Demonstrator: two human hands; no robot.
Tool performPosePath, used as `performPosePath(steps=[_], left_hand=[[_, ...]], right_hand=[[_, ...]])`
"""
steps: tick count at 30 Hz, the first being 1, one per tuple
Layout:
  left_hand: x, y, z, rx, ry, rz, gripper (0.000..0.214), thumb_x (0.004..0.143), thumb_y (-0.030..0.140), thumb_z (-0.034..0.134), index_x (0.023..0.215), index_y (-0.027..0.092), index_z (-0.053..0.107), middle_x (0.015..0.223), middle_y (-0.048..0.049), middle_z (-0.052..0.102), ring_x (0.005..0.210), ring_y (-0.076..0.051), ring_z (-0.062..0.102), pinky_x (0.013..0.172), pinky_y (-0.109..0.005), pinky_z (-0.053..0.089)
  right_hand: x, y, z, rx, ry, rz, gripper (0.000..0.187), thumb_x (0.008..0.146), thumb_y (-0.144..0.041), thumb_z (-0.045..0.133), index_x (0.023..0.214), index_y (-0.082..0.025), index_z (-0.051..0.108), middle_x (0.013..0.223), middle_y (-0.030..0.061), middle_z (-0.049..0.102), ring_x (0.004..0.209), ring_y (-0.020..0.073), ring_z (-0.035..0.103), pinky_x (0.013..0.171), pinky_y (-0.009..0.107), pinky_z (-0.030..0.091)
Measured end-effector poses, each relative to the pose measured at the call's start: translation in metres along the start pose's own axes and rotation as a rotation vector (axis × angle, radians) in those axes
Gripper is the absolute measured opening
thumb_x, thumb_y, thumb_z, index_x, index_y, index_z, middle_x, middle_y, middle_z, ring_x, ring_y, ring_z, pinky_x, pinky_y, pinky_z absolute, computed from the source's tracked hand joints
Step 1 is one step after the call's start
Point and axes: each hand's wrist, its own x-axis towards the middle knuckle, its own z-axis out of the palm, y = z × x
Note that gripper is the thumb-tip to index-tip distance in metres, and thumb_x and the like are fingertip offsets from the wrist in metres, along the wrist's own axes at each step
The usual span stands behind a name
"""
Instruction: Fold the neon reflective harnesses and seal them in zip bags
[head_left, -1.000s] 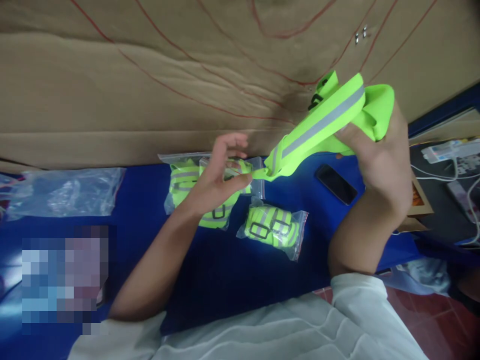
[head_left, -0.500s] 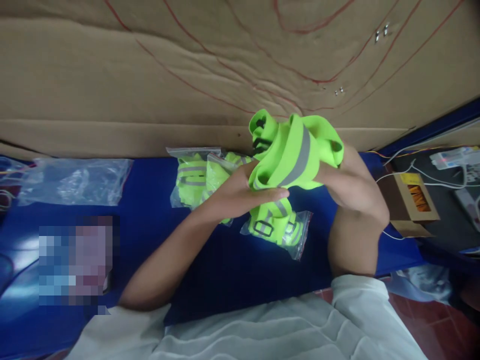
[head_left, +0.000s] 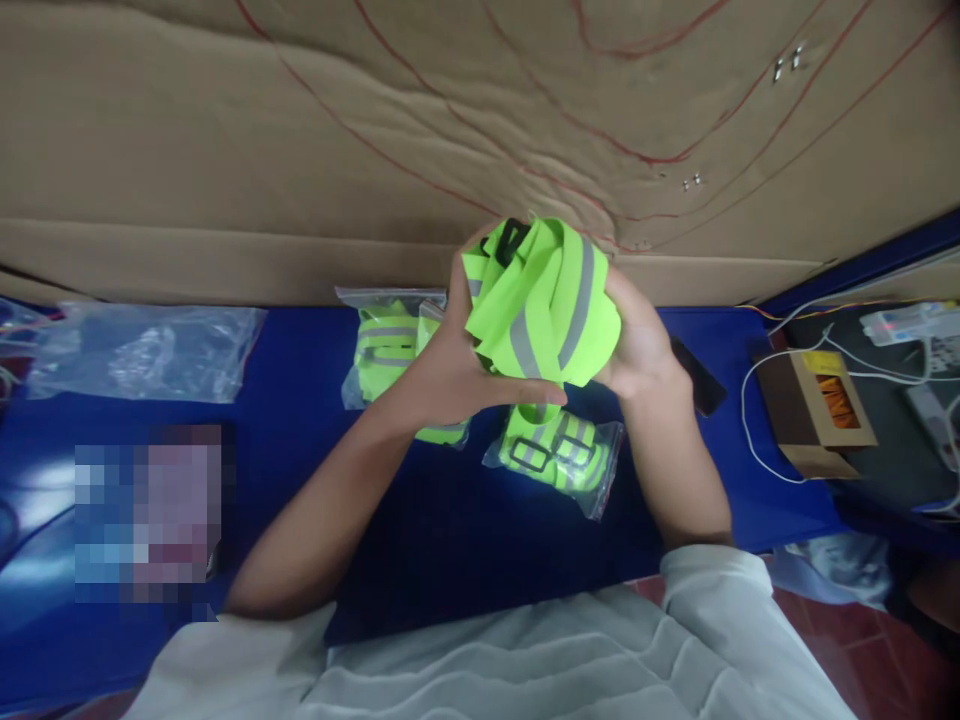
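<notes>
A neon-green reflective strap vest (head_left: 544, 305) with grey stripes and a black buckle is bunched into a wad above the blue table (head_left: 420, 530). My left hand (head_left: 450, 365) cups it from the left and below, thumb under the wad. My right hand (head_left: 637, 345) presses it from the right. Both hands are closed round the fabric. Under them lie bagged vests of the same kind: one clear bag (head_left: 559, 455) just below the wad and another (head_left: 382, 345) behind my left hand.
A pile of clear plastic bags (head_left: 142, 350) lies at the left. A cardboard sheet (head_left: 300, 150) stands behind the table. A dark phone (head_left: 701, 375) lies right of my right hand. An open small carton (head_left: 821, 410), white cables and a power strip (head_left: 900, 320) sit far right.
The vest strap was stretched out between my hands, the right hand raised high. My hands have since come together and gathered the strap into a compact wad at the centre.
</notes>
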Motion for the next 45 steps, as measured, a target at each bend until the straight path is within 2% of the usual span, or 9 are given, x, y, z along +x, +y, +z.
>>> performPosePath(steps=[5,10,14,17,27,31,34,38,45], left_hand=[[-0.001,-0.008,-0.006,-0.144,0.058,-0.063,0.112,0.062,0.063,0.097,0.148,0.020,0.039,0.158,-0.0193,0.047,0.150,-0.040,0.048,0.123,-0.056,0.045],[-0.003,-0.021,-0.005,-0.285,0.166,-0.158,0.100,0.060,0.052,0.101,0.139,0.024,0.046,0.144,-0.0110,0.062,0.136,-0.033,0.060,0.117,-0.052,0.052],[-0.002,-0.012,0.002,-0.324,0.277,-0.237,0.087,0.067,0.036,0.100,0.135,0.023,0.047,0.136,-0.0066,0.066,0.128,-0.026,0.065,0.115,-0.047,0.054],[0.000,0.002,0.004,-0.326,0.294,-0.352,0.083,0.069,0.032,0.098,0.133,0.026,0.045,0.140,-0.0059,0.065,0.129,-0.026,0.064,0.114,-0.045,0.055],[-0.001,0.021,-0.003,-0.450,0.168,-0.610,0.065,0.085,0.046,0.080,0.139,0.025,0.052,0.137,-0.0078,0.067,0.139,-0.036,0.060,0.110,-0.052,0.057],[-0.002,0.032,-0.019,-0.595,0.021,-0.573,0.085,0.074,0.061,0.089,0.142,0.027,0.051,0.142,-0.0070,0.064,0.143,-0.037,0.057,0.113,-0.052,0.056],[-0.002,0.037,-0.024,-0.650,-0.054,-0.417,0.083,0.075,0.054,0.093,0.143,0.029,0.052,0.139,-0.0057,0.065,0.138,-0.032,0.061,0.114,-0.047,0.056],[-0.003,0.026,-0.003,-0.569,0.087,-0.163,0.073,0.082,0.030,0.090,0.142,0.035,0.049,0.147,-0.0003,0.059,0.139,-0.025,0.060,0.112,-0.042,0.058],[0.000,0.008,0.025,-0.243,0.353,-0.165,0.066,0.090,0.070,0.070,0.138,0.029,0.050,0.140,-0.0058,0.067,0.136,-0.029,0.065,0.116,-0.048,0.055]], right_hand=[[0.002,0.009,0.015,0.021,-0.093,0.048,0.065,0.102,-0.075,0.035,0.107,-0.022,0.073,0.089,0.0038,0.076,0.103,0.0228,0.076,0.088,0.037,0.066],[-0.011,-0.003,0.005,-0.394,-0.028,-0.210,0.056,0.113,-0.057,0.027,0.120,-0.021,0.069,0.120,0.0043,0.076,0.120,0.0216,0.070,0.114,0.042,0.053],[-0.033,-0.023,0.001,-0.558,0.113,-0.486,0.057,0.110,-0.058,0.039,0.159,-0.028,0.040,0.169,0.0045,0.041,0.156,0.0208,0.043,0.127,0.038,0.043],[-0.040,-0.029,0.000,-0.734,-0.098,-0.599,0.070,0.105,-0.059,0.054,0.165,-0.028,0.035,0.174,0.0043,0.031,0.166,0.0219,0.025,0.135,0.039,0.032],[-0.026,-0.014,0.003,-0.757,-0.248,-0.616,0.094,0.088,-0.046,0.083,0.162,-0.013,0.035,0.167,0.0142,0.041,0.159,0.0257,0.038,0.134,0.044,0.034],[-0.031,-0.022,0.001,-0.612,0.002,-0.609,0.063,0.087,-0.018,0.076,0.145,-0.029,0.052,0.153,0.0006,0.059,0.147,0.0229,0.053,0.130,0.044,0.042],[-0.029,-0.025,-0.001,-0.180,0.129,-0.500,0.041,0.089,-0.028,0.079,0.127,-0.029,0.064,0.134,0.0004,0.071,0.127,0.0226,0.069,0.116,0.042,0.056],[-0.027,-0.021,0.004,0.246,0.029,-0.275,0.036,0.087,-0.038,0.083,0.119,-0.027,0.070,0.114,-0.0015,0.077,0.107,0.0217,0.078,0.099,0.038,0.066],[-0.035,-0.015,0.018,0.012,-0.100,-0.265,0.052,0.098,-0.061,0.060,0.141,-0.032,0.060,0.143,0.0026,0.069,0.133,0.0266,0.068,0.109,0.043,0.063]])
